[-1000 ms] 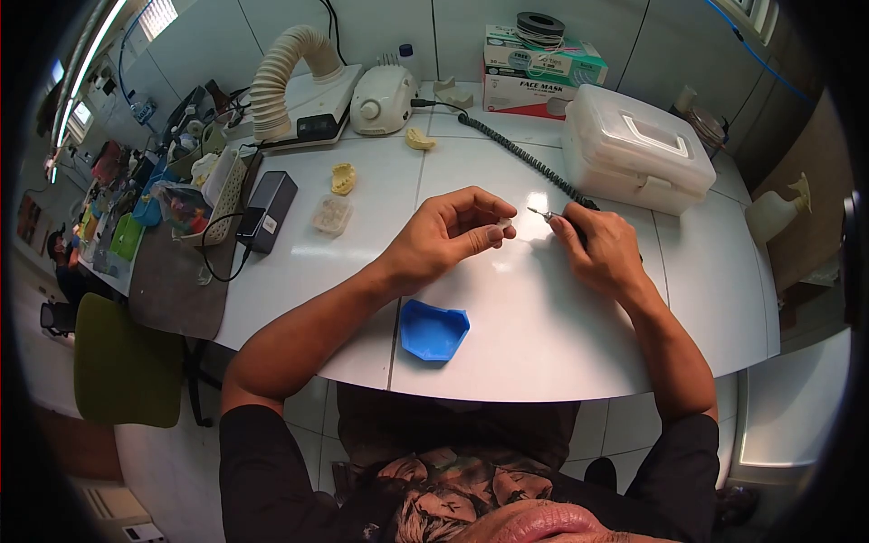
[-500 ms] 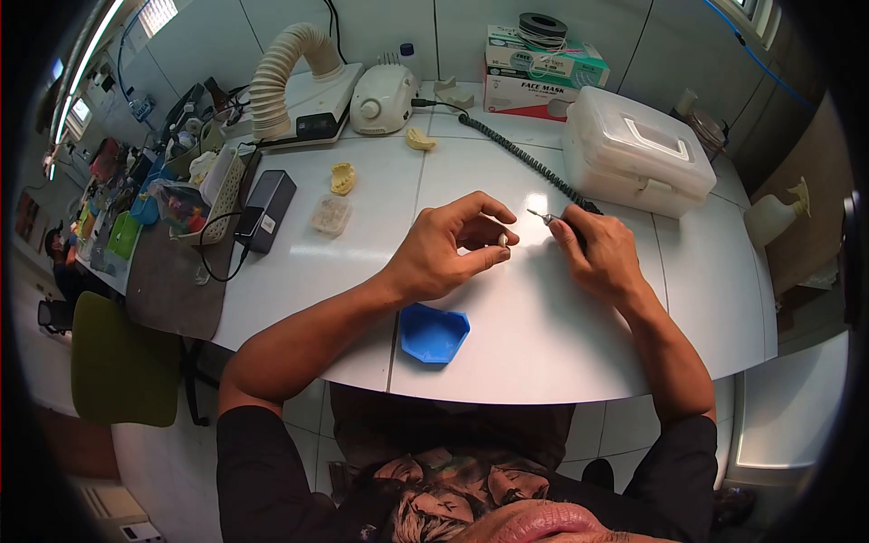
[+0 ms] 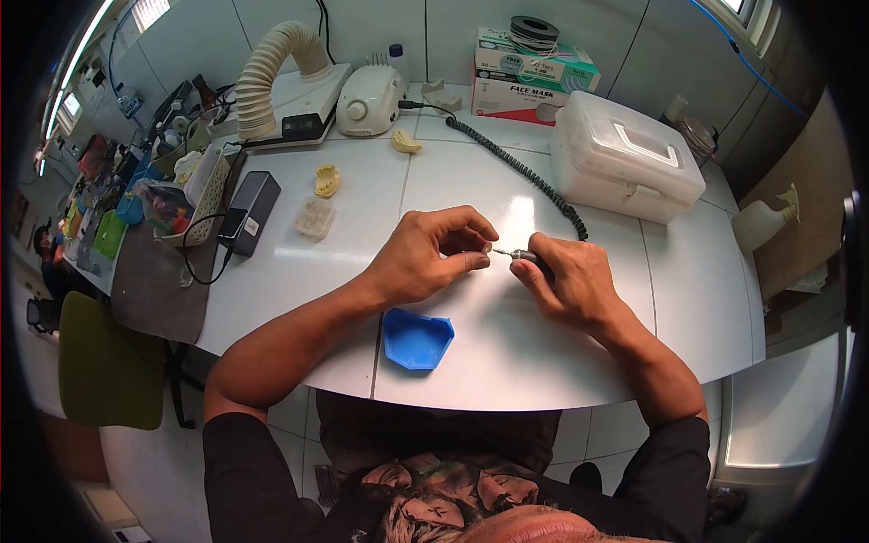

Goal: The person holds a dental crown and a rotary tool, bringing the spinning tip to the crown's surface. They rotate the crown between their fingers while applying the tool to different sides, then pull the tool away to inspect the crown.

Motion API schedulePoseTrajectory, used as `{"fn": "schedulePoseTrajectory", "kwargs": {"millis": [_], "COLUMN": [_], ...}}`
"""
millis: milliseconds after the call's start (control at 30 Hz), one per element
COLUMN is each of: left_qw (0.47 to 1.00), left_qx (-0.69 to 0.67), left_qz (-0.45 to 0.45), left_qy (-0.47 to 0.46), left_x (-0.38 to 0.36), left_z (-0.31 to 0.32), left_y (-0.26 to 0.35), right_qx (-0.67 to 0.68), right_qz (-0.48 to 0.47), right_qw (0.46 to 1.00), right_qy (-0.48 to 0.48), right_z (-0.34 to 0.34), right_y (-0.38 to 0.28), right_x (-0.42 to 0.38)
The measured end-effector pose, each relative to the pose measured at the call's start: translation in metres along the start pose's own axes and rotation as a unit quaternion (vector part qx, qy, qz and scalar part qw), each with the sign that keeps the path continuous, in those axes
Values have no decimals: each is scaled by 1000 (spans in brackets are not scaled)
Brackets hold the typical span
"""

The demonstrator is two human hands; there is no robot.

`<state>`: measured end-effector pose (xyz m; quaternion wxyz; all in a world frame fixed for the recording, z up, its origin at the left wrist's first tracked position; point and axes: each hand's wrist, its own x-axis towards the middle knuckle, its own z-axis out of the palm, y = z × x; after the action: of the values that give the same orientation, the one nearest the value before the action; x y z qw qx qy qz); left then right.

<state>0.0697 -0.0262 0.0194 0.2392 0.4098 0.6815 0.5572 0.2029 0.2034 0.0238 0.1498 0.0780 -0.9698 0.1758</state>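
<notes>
My left hand [image 3: 421,258] is closed in a pinch over the table, with a small off-white piece [image 3: 488,247], tooth-like in size, between thumb and fingertips. My right hand [image 3: 577,285] grips a dark rotary handpiece [image 3: 530,261] like a pen. Its thin metal bit points left and reaches right up to the piece. From the handpiece side, a coiled black cord [image 3: 525,172] runs back to a white control unit [image 3: 370,102]. Below my left hand lies a blue angular tray [image 3: 417,340].
Two yellowish dental casts [image 3: 327,181] and a small clear box [image 3: 315,219] lie left of centre. A hose [image 3: 256,90] arches over a white base. Face mask boxes [image 3: 516,98] and a translucent case [image 3: 625,158] stand at back right. Another person [image 3: 54,258] sits far left.
My right hand has moved left and down, bringing the bit to the piece in my left hand. The view has shifted slightly, so the table things appear further left.
</notes>
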Motion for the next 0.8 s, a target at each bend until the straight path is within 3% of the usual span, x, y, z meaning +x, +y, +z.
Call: {"fn": "schedulePoseTrajectory", "kwargs": {"millis": [800], "left_qw": [999], "left_qx": [23], "left_qz": [29], "left_qy": [-38], "left_x": [5], "left_z": [-10], "left_y": [-17], "right_qx": [-37], "right_qz": [19], "right_qw": [999], "right_qy": [-5], "right_z": [6], "right_y": [-2], "right_x": [1]}}
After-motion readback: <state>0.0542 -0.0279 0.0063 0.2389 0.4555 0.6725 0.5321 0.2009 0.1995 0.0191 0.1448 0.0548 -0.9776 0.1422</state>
